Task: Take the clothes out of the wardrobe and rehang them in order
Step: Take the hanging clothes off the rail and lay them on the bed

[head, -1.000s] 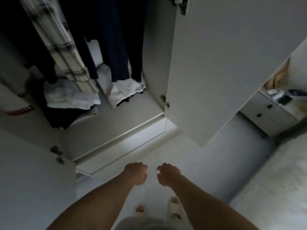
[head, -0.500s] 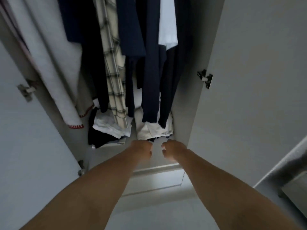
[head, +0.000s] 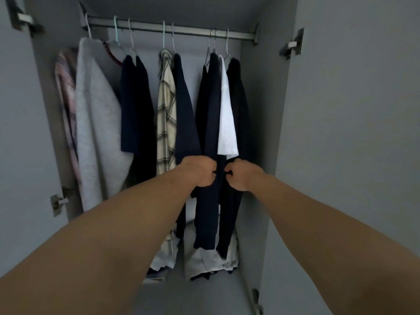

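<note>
Inside the open wardrobe, several garments hang on hangers from a metal rail [head: 181, 30]: a pink striped piece [head: 67, 98], a grey sweatshirt [head: 95, 123], a navy top [head: 136, 105], a cream plaid shirt [head: 167, 114], another navy top [head: 185, 114], a long navy garment [head: 211, 110], a white T-shirt [head: 227, 114] and a dark garment [head: 241, 105]. My left hand [head: 200, 171] and my right hand [head: 243, 178] are both fists at mid height, one on each side of the long navy garment. Nothing shows inside either fist.
The left door [head: 22, 133] and right door [head: 352, 133] stand open on either side of my arms. Folded light and dark clothes [head: 204, 262] are piled on the wardrobe floor under the hanging ones.
My view has tilted up from the floor and wardrobe bottom to the rail. Both fists have risen from low in front of the wardrobe to the hanging clothes.
</note>
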